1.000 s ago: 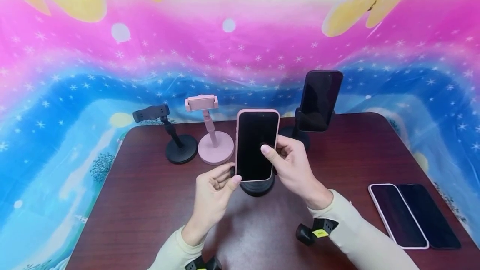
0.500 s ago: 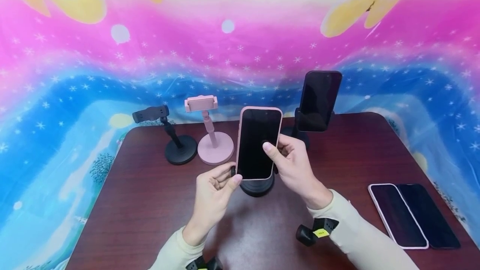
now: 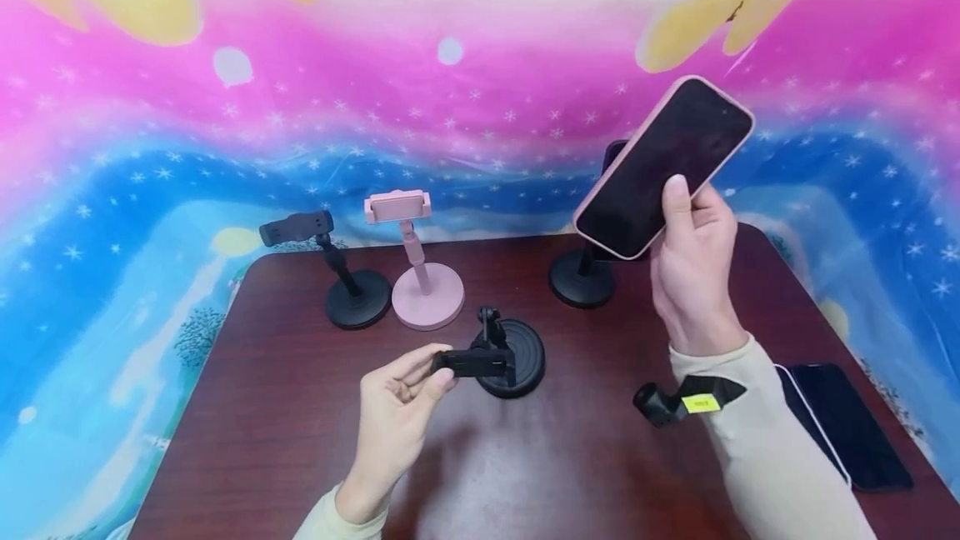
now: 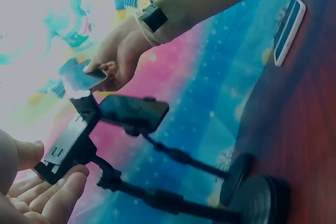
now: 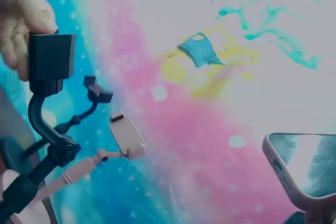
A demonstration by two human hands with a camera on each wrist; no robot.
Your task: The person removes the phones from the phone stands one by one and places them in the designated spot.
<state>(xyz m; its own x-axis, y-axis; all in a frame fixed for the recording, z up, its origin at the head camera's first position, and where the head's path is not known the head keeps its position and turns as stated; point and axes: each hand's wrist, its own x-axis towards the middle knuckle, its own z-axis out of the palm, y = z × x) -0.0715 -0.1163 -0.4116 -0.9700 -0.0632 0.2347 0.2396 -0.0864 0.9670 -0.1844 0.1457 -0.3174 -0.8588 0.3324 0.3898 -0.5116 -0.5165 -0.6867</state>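
In the head view my right hand (image 3: 697, 265) grips a smartphone in a pink case (image 3: 663, 169), raised and tilted, its thumb across the dark screen. The same smartphone (image 5: 310, 166) shows at the right edge of the right wrist view. My left hand (image 3: 397, 415) pinches one end of the clamp of a black phone stand (image 3: 472, 362), whose round base is on the table. That clamp holds no phone. Behind the raised smartphone is another black phone stand (image 3: 581, 280) with a dark phone (image 4: 134, 113) in its clamp, mostly covered in the head view.
Another black phone stand (image 3: 358, 298) and a pink phone stand (image 3: 427, 297) stand at the back left of the brown table (image 3: 300, 423). At the right lies a dark phone (image 3: 851, 423) beside a white-edged phone, partly behind my sleeve (image 3: 780, 440). A printed cloth (image 3: 375, 107) hangs behind.
The pink-cased smartphone has come out of the front black stand's clamp, moving up and right in my right hand. My left hand keeps its pinch on the clamp, which now tips down lower.
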